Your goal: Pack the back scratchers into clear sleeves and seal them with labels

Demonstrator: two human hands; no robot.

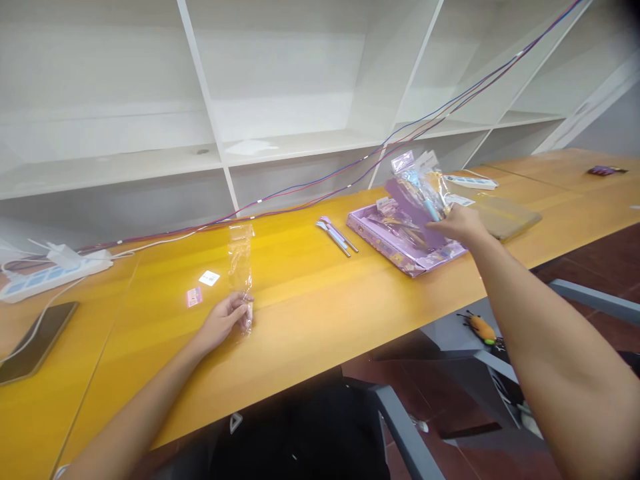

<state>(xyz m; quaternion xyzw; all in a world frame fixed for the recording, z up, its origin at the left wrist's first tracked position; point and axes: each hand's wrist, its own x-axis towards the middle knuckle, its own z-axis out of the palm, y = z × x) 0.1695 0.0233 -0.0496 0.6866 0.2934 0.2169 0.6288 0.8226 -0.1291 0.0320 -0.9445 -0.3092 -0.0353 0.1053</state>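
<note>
Between the thumb and fingers of my left hand [225,320] is the lower end of a long, clear plastic bag [241,260], which lies flat on the table. To its left are a small white label [209,277] and a pink card [195,297]. My right hand [463,225] grips clear plastic packets [417,179] above an open purple patterned box [383,252]. Pale blue and other coloured items show inside these packets; their exact kind is unclear. More clear packaging lies in the box. Two slim pens [337,235], bluish and lilac, rest on the table left of the box.
A power strip [55,272] and a dark flat device [37,343] lie at left. Behind the box are another power strip [473,181] and a flat brown board-like thing [513,217]. Cables [310,185] run before white shelves. Below the table edge stand grey-framed chairs [405,427].
</note>
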